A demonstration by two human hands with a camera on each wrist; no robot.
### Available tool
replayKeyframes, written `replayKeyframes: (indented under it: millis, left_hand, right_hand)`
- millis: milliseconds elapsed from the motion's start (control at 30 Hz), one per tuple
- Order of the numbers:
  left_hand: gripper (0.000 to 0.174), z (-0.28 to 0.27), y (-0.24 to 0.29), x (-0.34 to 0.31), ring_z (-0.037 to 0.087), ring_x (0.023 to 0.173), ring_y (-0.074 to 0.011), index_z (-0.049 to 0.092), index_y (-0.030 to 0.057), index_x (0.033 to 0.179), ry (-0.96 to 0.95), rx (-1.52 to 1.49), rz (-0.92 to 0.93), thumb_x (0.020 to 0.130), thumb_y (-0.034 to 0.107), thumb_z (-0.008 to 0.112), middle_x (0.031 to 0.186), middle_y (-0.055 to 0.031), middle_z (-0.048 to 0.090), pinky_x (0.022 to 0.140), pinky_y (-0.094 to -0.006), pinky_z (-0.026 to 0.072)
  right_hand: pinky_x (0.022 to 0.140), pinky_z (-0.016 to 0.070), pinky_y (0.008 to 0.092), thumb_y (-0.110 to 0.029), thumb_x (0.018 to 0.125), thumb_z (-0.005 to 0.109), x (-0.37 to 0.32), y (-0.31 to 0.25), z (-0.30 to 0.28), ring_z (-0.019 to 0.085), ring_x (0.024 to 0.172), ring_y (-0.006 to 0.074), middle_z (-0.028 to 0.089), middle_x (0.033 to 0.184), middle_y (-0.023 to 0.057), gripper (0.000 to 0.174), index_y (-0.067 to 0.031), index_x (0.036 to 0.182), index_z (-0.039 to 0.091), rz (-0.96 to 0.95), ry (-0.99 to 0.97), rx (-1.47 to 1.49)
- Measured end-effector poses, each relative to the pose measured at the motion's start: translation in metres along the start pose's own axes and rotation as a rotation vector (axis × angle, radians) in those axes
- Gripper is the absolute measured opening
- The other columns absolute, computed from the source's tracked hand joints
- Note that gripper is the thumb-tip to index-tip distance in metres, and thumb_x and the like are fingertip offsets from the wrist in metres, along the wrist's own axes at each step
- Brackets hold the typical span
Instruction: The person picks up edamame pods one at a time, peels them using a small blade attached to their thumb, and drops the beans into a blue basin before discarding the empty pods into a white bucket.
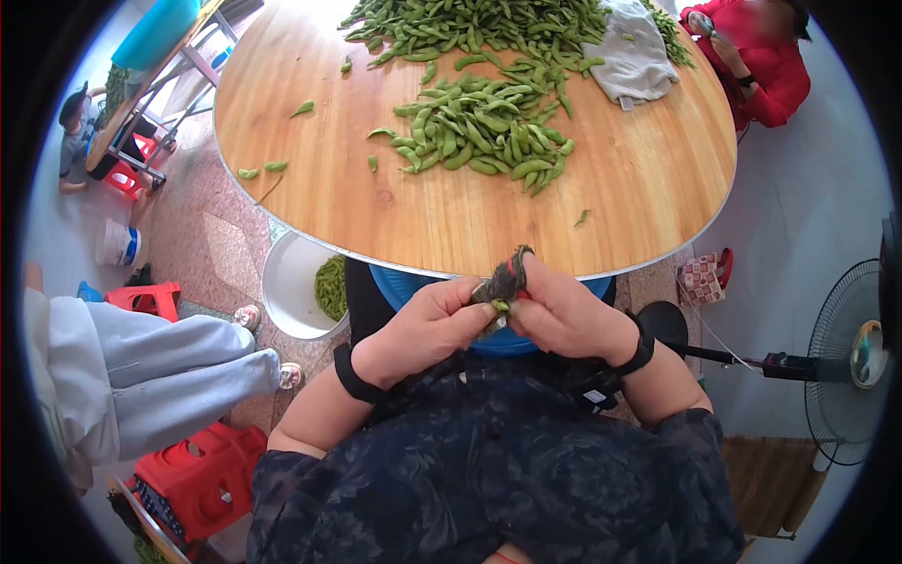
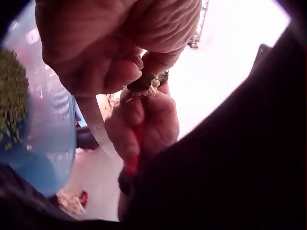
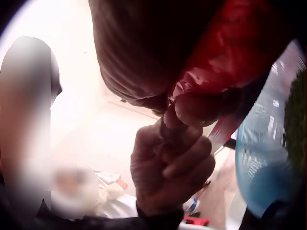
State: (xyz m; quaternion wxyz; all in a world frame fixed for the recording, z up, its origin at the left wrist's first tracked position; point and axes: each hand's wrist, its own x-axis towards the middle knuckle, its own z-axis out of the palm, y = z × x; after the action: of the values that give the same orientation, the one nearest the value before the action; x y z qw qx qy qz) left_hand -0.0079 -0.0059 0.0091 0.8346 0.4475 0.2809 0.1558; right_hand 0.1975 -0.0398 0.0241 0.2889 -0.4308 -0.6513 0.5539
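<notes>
Navy floral top [image 1: 489,451] | short sleeves [image 1: 691,446] | black wristbands [image 1: 356,376] | trousers [image 1: 361,305]

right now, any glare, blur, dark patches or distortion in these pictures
Head view: fisheye curve, black corners, yet pods on the table are distinct; left wrist view: background blown out, lower right nearly black, green contents of the blue basin soft; right wrist view: white glare behind, far left blurred, shiny highlights on the red covering.

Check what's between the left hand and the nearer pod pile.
Just bare tabletop, out to its rim, between the left hand and the nearer pod pile. Shows in the head view.
</notes>
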Motion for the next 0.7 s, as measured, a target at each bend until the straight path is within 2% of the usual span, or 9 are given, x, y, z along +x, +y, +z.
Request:
replayKeyframes:
  millis: [67,100,267,333,433,500,533,633,700]
  left_hand:
    - [0.013,0.001,-0.007,0.004,0.048,0.062,-0.0054,0.061,0.0045,0.092,0.062,0.371,0.319,0.094,0.010,0.049,0.073,0.0060,0.052,0.056,-0.0227,0.0387]
    - [0.013,0.002,-0.006,0.003,0.048,0.062,-0.0054,0.061,0.0045,0.092,0.059,0.372,0.322,0.094,0.010,0.049,0.073,0.0060,0.052,0.056,-0.0227,0.0387]
    - [0.008,-0.004,-0.011,0.003,0.047,0.061,-0.0118,0.060,0.0022,0.088,0.179,0.840,0.501,0.090,0.008,0.054,0.068,-0.0037,0.050,0.057,-0.0284,0.0396]
    - [0.008,-0.002,-0.006,0.003,0.047,0.061,-0.0134,0.059,0.0013,0.088,0.105,0.630,0.426,0.090,0.008,0.055,0.068,-0.0057,0.050,0.057,-0.0296,0.0403]
    - [0.007,-0.005,-0.004,-0.005,0.048,0.061,-0.0146,0.058,0.0003,0.087,0.100,0.509,0.357,0.089,0.007,0.056,0.068,-0.0071,0.050,0.057,-0.0303,0.0409]
    - [0.008,-0.011,0.006,-0.021,0.048,0.062,-0.0126,0.060,0.0002,0.086,0.240,0.666,0.374,0.089,0.007,0.056,0.069,-0.0054,0.051,0.056,-0.0281,0.0405]
    - [0.008,-0.025,0.001,-0.031,0.049,0.061,-0.0124,0.061,0.0006,0.085,0.321,0.681,0.374,0.088,0.007,0.056,0.069,-0.0051,0.052,0.056,-0.0277,0.0402]
    - [0.011,-0.069,-0.012,-0.063,0.050,0.059,-0.0129,0.058,-0.0001,0.079,0.723,0.843,0.386,0.087,0.008,0.060,0.064,-0.0054,0.053,0.053,-0.0298,0.0393]
    - [0.021,-0.111,-0.025,-0.088,0.056,0.056,-0.0262,0.052,0.0000,0.078,0.974,1.138,0.362,0.087,0.014,0.065,0.067,-0.0130,0.058,0.054,-0.0366,0.0422]
  right_hand:
    - [0.044,0.0404,0.0270,-0.008,0.093,0.048,0.001,0.000,-0.008,0.051,0.048,0.0135,0.056,0.074,0.0055,0.013,-0.0044,0.106,0.046,0.142,-0.055,0.254]
    - [0.043,0.0385,0.0214,-0.009,0.095,0.047,0.001,0.000,-0.011,0.049,0.049,0.0064,0.057,0.076,0.0016,0.013,-0.0058,0.108,0.048,0.282,-0.115,0.507]
    - [0.042,0.0368,0.0166,-0.009,0.095,0.049,0.001,0.004,-0.010,0.047,0.048,0.0025,0.057,0.077,0.0005,0.013,-0.0080,0.107,0.049,0.226,-0.137,0.480]
    - [0.042,0.0364,0.0163,-0.010,0.094,0.051,0.000,0.002,-0.011,0.046,0.048,0.0018,0.057,0.077,0.0002,0.013,-0.0084,0.107,0.049,0.209,-0.147,0.479]
    - [0.044,0.0400,0.0227,-0.011,0.090,0.055,0.001,0.004,-0.009,0.049,0.048,0.0097,0.057,0.074,0.0031,0.018,-0.0066,0.106,0.049,0.229,-0.137,0.417]
    - [0.050,0.0440,0.0331,-0.012,0.086,0.058,0.003,0.017,-0.003,0.055,0.052,0.0255,0.057,0.072,0.0104,0.025,-0.0039,0.107,0.046,-0.211,0.071,-0.236]
    - [0.057,0.0458,0.0425,-0.014,0.084,0.059,-0.003,-0.005,-0.004,0.057,0.063,0.0404,0.055,0.071,0.0189,0.028,-0.0021,0.105,0.044,0.099,-0.006,-0.242]
    - [0.058,0.0475,0.0469,-0.016,0.085,0.060,-0.005,-0.014,-0.015,0.059,0.066,0.0430,0.056,0.067,0.0218,0.026,-0.0023,0.097,0.042,0.125,-0.049,-0.581]
    - [0.057,0.0475,0.0473,-0.017,0.084,0.061,-0.002,-0.008,-0.033,0.059,0.065,0.0424,0.056,0.066,0.0212,0.026,-0.0021,0.095,0.042,-0.060,0.159,-0.619]
